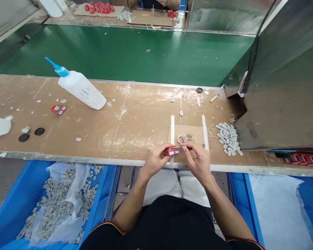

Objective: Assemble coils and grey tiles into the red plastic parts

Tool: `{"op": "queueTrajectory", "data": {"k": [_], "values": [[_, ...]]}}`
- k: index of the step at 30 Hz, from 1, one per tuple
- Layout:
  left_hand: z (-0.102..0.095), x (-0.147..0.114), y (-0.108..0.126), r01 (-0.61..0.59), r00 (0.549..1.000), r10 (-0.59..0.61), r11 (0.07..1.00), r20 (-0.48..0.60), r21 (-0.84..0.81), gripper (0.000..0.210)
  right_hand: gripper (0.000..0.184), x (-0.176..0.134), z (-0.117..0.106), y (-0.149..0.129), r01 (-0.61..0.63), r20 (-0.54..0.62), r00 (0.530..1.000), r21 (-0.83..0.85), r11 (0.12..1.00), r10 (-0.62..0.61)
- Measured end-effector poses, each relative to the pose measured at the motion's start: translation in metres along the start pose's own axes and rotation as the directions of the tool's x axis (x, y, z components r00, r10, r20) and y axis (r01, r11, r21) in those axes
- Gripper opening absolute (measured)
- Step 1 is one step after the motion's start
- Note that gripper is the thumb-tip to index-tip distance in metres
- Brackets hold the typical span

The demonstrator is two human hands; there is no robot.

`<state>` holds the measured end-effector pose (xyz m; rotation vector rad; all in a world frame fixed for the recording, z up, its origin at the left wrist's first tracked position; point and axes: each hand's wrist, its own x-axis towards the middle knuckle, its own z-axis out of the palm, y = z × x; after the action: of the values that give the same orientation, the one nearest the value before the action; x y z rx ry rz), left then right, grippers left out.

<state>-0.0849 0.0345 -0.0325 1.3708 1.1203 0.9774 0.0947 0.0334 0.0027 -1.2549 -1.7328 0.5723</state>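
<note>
My left hand (154,160) is closed on a small red toy vehicle piece (171,151) with light blue windows, held just above the bench's front edge. Pinched in my right hand (199,160) is a thin wooden stick (176,147), its tip against or just over the piece's top; exact contact is too small to see. Right behind my fingers sits a small round dish (182,139) with brownish contents. Beside it lie small dark brown parts (189,137) and another thin stick (194,138) on a cardboard pad (198,131) between white tape strips.
Grey-white small pieces (229,139) lie heaped at right, near a metal housing (284,86). A white bottle (82,90) with blue nozzle leans at left, near another red piece (58,109). A green conveyor belt (135,55) runs behind. Blue bins (10,205) flank my lap.
</note>
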Motion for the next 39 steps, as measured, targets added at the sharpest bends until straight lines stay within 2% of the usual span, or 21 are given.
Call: {"op": "queueTrajectory", "data": {"k": [7,11,15,18,20,25,27,30,32,34,36,39], "values": [[-0.001,0.0,-0.001,-0.038,0.999,0.038,0.999,-0.006,0.034,0.03,0.017,0.001,0.0,0.0,0.07,0.021,0.997,-0.051,0.996,-0.069],[-0.001,0.0,-0.003,-0.046,0.999,0.046,0.997,0.003,0.064,0.028,0.017,0.001,0.001,-0.002,0.117,0.063,0.991,-0.021,0.993,-0.115],[-0.001,0.0,-0.002,-0.06,0.998,0.059,0.993,0.011,0.097,0.025,0.016,0.0,-0.005,0.001,0.076,-0.029,0.997,-0.022,0.997,-0.077],[-0.002,-0.001,-0.002,-0.062,0.998,0.062,0.99,0.007,0.125,0.023,0.013,0.003,-0.012,0.009,0.041,-0.137,0.989,-0.042,0.998,-0.047],[-0.002,-0.001,-0.003,-0.06,0.998,0.059,0.991,0.011,0.122,0.023,0.013,0.006,-0.012,0.017,0.03,-0.161,0.986,-0.075,0.997,-0.042],[-0.003,-0.002,-0.007,-0.061,0.998,0.061,0.994,0.008,0.088,0.024,0.018,0.004,0.003,0.031,0.017,-0.059,0.998,-0.147,0.989,-0.025],[-0.003,-0.002,-0.008,-0.051,0.999,0.05,0.996,0.01,0.075,0.025,0.025,-0.002,0.001,0.035,0.017,-0.064,0.998,-0.178,0.984,-0.029],[-0.004,-0.002,-0.011,-0.025,1.0,0.024,0.998,0.015,0.051,0.026,0.023,-0.017,-0.023,0.044,-0.062,-0.226,0.974,-0.311,0.949,-0.01],[-0.004,-0.003,-0.012,-0.009,1.0,0.008,0.999,0.019,0.034,0.026,0.02,-0.03,-0.049,0.054,-0.177,-0.365,0.931,-0.426,0.887,0.011],[-0.005,-0.003,-0.013,0.0,1.0,-0.001,1.0,0.026,0.023,0.028,0.019,-0.044,-0.075,0.064,-0.286,-0.438,0.898,-0.509,0.812,0.041],[-0.005,-0.003,-0.013,0.003,1.0,-0.003,1.0,0.03,0.019,0.029,0.02,-0.055,-0.095,0.074,-0.325,-0.41,0.908,-0.555,0.766,0.087],[-0.006,-0.003,-0.012,0.004,0.999,-0.005,1.0,0.034,0.024,0.028,0.022,-0.062,-0.109,0.086,-0.253,-0.237,0.962,-0.604,0.756,0.132]]}}
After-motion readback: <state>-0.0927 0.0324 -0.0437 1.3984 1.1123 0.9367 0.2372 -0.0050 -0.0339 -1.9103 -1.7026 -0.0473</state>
